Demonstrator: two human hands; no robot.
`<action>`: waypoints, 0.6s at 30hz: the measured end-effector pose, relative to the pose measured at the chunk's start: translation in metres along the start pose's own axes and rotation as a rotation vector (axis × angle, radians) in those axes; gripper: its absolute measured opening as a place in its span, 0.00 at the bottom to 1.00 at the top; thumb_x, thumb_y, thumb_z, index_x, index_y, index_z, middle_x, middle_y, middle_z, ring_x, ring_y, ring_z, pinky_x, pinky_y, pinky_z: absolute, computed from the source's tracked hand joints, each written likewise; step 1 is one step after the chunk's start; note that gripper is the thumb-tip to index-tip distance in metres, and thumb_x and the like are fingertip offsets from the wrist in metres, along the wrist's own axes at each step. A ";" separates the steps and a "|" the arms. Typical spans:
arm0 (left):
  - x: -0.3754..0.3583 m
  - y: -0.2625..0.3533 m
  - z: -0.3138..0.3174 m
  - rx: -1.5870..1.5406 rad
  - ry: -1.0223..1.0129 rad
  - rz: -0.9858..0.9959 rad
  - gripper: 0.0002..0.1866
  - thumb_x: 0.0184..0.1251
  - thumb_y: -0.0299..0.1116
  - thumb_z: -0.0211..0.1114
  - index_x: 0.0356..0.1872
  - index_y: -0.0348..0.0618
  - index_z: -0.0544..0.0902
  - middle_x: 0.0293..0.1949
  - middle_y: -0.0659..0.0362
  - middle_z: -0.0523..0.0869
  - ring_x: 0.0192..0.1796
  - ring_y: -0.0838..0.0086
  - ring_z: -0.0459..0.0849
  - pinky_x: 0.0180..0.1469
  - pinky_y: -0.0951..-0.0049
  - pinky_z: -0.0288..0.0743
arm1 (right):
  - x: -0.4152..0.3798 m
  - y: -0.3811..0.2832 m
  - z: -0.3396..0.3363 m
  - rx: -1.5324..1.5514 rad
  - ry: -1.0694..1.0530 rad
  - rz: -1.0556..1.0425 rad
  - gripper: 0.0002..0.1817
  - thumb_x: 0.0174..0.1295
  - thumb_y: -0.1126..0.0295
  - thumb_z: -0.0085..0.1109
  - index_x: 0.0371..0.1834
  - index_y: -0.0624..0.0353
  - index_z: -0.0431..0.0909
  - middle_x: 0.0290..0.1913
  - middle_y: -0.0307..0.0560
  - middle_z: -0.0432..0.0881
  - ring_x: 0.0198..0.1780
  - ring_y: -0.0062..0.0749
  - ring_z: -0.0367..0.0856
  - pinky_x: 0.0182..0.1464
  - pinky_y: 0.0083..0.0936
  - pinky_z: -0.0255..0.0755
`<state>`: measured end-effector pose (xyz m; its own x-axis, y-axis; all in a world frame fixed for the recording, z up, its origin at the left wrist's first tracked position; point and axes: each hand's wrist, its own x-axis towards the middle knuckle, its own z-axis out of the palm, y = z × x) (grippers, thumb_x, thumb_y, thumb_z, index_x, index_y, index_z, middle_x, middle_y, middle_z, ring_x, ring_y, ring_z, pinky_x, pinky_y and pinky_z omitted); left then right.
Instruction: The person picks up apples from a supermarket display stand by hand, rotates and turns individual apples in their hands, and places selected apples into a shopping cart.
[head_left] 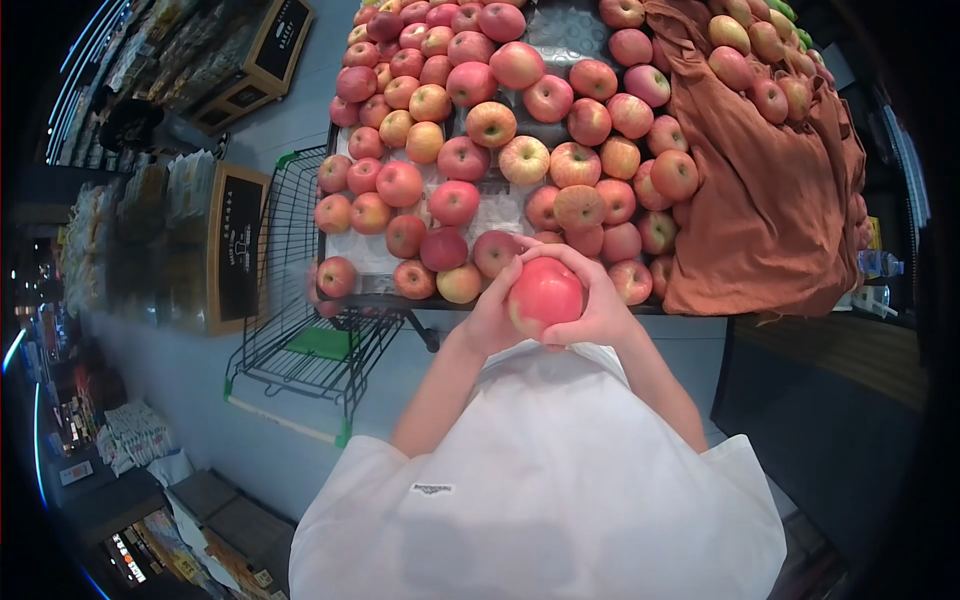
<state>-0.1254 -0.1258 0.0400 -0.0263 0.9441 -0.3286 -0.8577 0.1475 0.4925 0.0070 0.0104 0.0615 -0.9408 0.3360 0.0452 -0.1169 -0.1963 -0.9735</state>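
A large red apple [546,296] with a pale yellowish patch low on its left is held in front of my chest. My left hand [490,312] wraps round its left side, and my right hand [604,312] closes on its right side with the fingers curved over the top. Just beyond my hands, many red and yellow apples [456,202] lie on the display stand, some in rows and some piled at the back. White and clear liner [500,212] shows between them. The apple's underside is hidden from me.
A brown-orange cloth [765,215] drapes over the stand's right part, with more apples [730,68] above it. To the left stands a wire shopping cart [310,350] with green trim. Farther left are shelves with a black sign [240,250]. A dark counter [810,420] is at right.
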 end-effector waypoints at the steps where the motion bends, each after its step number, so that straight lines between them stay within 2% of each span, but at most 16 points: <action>1: 0.004 0.002 0.005 0.029 0.050 0.004 0.40 0.84 0.67 0.49 0.80 0.45 0.64 0.75 0.50 0.75 0.74 0.57 0.81 0.73 0.56 0.81 | 0.000 0.002 0.002 -0.058 0.065 -0.010 0.50 0.42 0.60 0.90 0.73 0.54 0.76 0.78 0.55 0.76 0.78 0.42 0.75 0.79 0.40 0.69; 2: 0.007 0.003 0.007 0.058 0.101 0.009 0.40 0.84 0.66 0.50 0.79 0.44 0.64 0.75 0.50 0.75 0.75 0.57 0.80 0.74 0.57 0.80 | 0.000 0.003 0.003 -0.117 0.129 -0.020 0.49 0.42 0.60 0.90 0.72 0.54 0.77 0.77 0.55 0.77 0.78 0.43 0.75 0.80 0.42 0.69; 5: 0.006 0.000 0.003 0.347 0.131 0.114 0.40 0.83 0.65 0.54 0.79 0.43 0.65 0.76 0.51 0.74 0.76 0.59 0.79 0.74 0.58 0.80 | 0.003 0.005 0.001 -0.686 0.240 -0.124 0.47 0.41 0.59 0.90 0.69 0.58 0.78 0.69 0.51 0.84 0.81 0.48 0.72 0.81 0.46 0.66; 8: 0.005 -0.007 -0.001 0.315 0.074 0.181 0.36 0.85 0.59 0.57 0.79 0.44 0.64 0.74 0.51 0.73 0.76 0.64 0.78 0.74 0.59 0.79 | 0.000 0.005 0.008 -0.546 0.281 -0.108 0.46 0.41 0.60 0.90 0.67 0.60 0.79 0.62 0.48 0.88 0.80 0.49 0.74 0.82 0.48 0.66; 11: 0.005 -0.015 -0.008 0.088 0.050 0.167 0.37 0.85 0.60 0.56 0.80 0.45 0.64 0.75 0.52 0.73 0.76 0.63 0.78 0.75 0.59 0.78 | 0.000 0.002 0.005 -0.449 0.220 -0.148 0.47 0.41 0.60 0.90 0.67 0.61 0.79 0.63 0.49 0.87 0.80 0.49 0.73 0.81 0.47 0.67; 14: -0.001 -0.010 -0.004 -0.063 -0.042 0.087 0.37 0.86 0.61 0.54 0.81 0.46 0.63 0.76 0.53 0.73 0.75 0.62 0.78 0.76 0.59 0.77 | -0.006 -0.004 0.008 -0.292 0.142 -0.114 0.48 0.39 0.60 0.92 0.67 0.61 0.79 0.67 0.51 0.85 0.80 0.47 0.74 0.80 0.45 0.68; 17: -0.002 -0.006 -0.015 -0.150 -0.154 -0.009 0.36 0.87 0.63 0.51 0.80 0.48 0.62 0.75 0.53 0.74 0.75 0.61 0.79 0.77 0.58 0.76 | -0.010 0.002 0.008 -0.092 0.039 -0.110 0.50 0.38 0.60 0.92 0.70 0.57 0.78 0.76 0.54 0.79 0.74 0.43 0.81 0.76 0.40 0.74; 18: -0.001 -0.006 -0.013 -0.116 -0.107 -0.017 0.38 0.85 0.65 0.50 0.80 0.48 0.63 0.75 0.52 0.74 0.75 0.60 0.79 0.76 0.56 0.78 | -0.010 0.002 0.007 -0.100 0.044 -0.103 0.50 0.39 0.60 0.92 0.70 0.58 0.78 0.76 0.53 0.79 0.73 0.42 0.81 0.76 0.40 0.74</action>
<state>-0.1271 -0.1313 0.0264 0.0386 0.9686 -0.2454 -0.9112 0.1349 0.3893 0.0138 0.0001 0.0611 -0.9104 0.3900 0.1380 -0.1774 -0.0666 -0.9819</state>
